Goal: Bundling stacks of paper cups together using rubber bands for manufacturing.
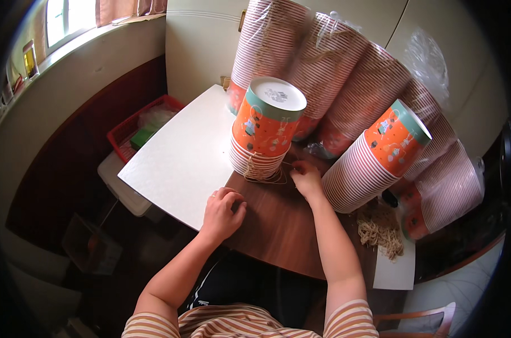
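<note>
An upside-down stack of orange paper cups (pixel 268 128), with a green band and white base, stands on the table in front of me. Beige twine (pixel 261 169) loops round its lower, nested rims, and loose strands lie by its foot. My right hand (pixel 307 179) is right of this stack, fingers pinched on what looks like a twine strand; the fingertips are partly hidden. Near the stack's front left, my left hand (pixel 224 213) rests over the table, loosely curled, thumb apart from the fingers, with nothing visible in it. A taller cup stack (pixel 373 160) leans right of my right hand.
Several long plastic-wrapped cup stacks (pixel 326 67) lean along the back and right. A tangled twine bundle (pixel 381 232) lies at the table's right end. The table has a white board (pixel 176 155) and a brown wood part (pixel 272 225). A red basket (pixel 120 141) sits beyond the left edge.
</note>
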Demonstrator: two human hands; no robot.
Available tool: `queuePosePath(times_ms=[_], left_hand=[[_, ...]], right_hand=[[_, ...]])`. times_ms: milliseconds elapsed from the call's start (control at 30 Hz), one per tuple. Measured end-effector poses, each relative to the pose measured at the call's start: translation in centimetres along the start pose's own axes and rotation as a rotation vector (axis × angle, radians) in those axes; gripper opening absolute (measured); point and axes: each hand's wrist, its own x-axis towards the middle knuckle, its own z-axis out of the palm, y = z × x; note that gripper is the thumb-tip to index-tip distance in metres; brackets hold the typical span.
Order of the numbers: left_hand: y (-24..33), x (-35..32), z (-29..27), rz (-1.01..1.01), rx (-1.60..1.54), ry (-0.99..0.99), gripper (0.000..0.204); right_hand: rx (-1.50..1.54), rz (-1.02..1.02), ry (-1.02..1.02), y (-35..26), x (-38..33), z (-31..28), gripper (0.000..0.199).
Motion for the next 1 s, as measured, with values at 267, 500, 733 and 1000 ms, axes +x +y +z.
queuePosePath(times_ms=[267,500,733,1000], left_hand=[[-0.1,0.0,-0.2,-0.033,0.011,-0.014,0.012],[-0.3,0.0,0.0,0.008,-0.015,0.009,0.011],[-0.8,0.0,-0.1,0.008,-0.023,0.027,0.013],[-1.0,2.8,1.0,-0.14,-0.2,-0.031,0.032]], right_hand=[[0.92,0.417,-0.205,-1.3,0.0,0.7,0.034],[0.713,0.21,-0.051,-1.5,0.0,-1.7,0.028],[0.388,0.013,0.061,-2.7,-2.4,-1.5,0.027],[0.364,0.045,0.072,-0.9,-3.6,3.2,0.048]])
